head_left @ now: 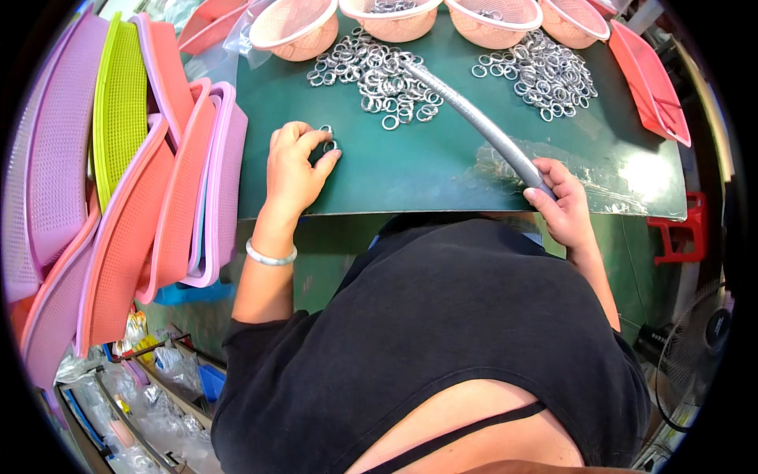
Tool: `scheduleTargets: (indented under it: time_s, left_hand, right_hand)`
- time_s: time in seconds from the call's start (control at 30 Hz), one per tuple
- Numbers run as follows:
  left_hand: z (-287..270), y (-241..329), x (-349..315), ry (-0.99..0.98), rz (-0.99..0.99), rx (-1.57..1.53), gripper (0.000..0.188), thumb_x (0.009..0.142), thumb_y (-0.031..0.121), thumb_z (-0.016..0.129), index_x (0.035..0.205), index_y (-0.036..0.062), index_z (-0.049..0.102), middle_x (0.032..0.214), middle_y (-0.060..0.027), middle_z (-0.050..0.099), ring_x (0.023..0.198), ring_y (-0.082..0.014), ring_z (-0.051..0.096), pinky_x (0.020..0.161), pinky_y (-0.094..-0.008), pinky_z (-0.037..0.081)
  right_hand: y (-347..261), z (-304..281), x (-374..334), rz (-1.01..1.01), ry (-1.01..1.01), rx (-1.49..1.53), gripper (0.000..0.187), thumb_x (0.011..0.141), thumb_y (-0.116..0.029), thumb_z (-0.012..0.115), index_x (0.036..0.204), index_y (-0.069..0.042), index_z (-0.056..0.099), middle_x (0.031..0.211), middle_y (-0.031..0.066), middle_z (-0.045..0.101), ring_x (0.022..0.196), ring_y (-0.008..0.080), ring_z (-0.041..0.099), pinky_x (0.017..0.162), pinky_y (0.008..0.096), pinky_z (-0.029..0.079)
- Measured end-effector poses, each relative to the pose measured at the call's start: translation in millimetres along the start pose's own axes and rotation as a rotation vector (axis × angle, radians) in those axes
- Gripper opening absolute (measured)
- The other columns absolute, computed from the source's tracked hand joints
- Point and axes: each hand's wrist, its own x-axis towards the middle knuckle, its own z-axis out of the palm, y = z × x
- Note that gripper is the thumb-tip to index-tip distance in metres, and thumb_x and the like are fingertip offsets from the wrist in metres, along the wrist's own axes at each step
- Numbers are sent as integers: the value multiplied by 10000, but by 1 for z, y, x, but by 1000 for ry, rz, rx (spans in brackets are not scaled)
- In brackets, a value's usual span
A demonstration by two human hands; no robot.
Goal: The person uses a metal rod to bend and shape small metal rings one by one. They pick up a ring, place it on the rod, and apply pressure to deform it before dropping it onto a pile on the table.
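Work with small metal rings at a green desk (379, 186), seen from above. The left hand (294, 170), over the near left part of the desk, has its fingers curled and its thumb brought close to the index finger, pinching a ring (330, 146) between them; a second ring (326, 129) shows just beyond, and whether it too is gripped cannot be told. The right hand (564, 207), at the near edge to the right, is closed around the thick end of a tapered grey rod (489, 134). The rod slants far and left, its narrow end reaching the left heap (387, 79); whether it touches the rings there is unclear. A right heap (553, 79) lies beyond the rod. At the far edge stand pale mesh baskets, of which the left-middle basket (391, 28) and right-middle basket (489, 33) visibly contain rings. A red tray (647, 87) leans at the far right.

Progress appears partial: the ring between the fingertips is apart from the rod, and both heaps lie loose, suggesting that much handling is left. Which rings are finished cannot be told.
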Motion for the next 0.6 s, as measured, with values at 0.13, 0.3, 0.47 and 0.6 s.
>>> scheduleTargets:
  time_s: [0.13, 0.3, 0.47, 0.6]
  left_hand:
    - [-11, -4, -3, 0, -60, -21, 424, 597, 114, 744, 982, 40, 581, 967, -114, 534, 929, -289, 494, 832, -365, 406]
    - [-21, -12, -11, -39, -121, -35, 497, 624, 98, 722, 1085, 39, 546, 1102, -127, 530, 1053, -290, 491, 922, -360, 379]
    - [-14, -17, -9, -52, -73, -86, 557, 665, 162, 713, 1174, 47, 519, 1204, -154, 485, 1118, -305, 460, 967, -374, 350]
    - [-2, -14, -3, -48, -24, -93, 474, 703, 185, 694, 1147, 77, 568, 1187, -161, 493, 1103, -321, 463, 949, -380, 359]
  right_hand:
    - [-1, 2, -1, 18, 4, 66, 297, 800, -5, 572, 1083, 17, 484, 838, -4, 543, 752, 45, 465, 688, 183, 368]
    - [0, 4, 1, 20, 28, 31, 296, 789, -16, 578, 1070, 11, 488, 760, -34, 489, 674, 28, 418, 613, 168, 328]
    - [0, 1, 1, 66, 13, -19, 300, 780, -26, 584, 1064, 10, 491, 724, -42, 478, 655, 27, 410, 596, 170, 322]
    - [-1, 2, 3, 62, 19, -41, 296, 778, -29, 586, 1056, 14, 495, 709, -43, 478, 650, 27, 409, 594, 173, 321]
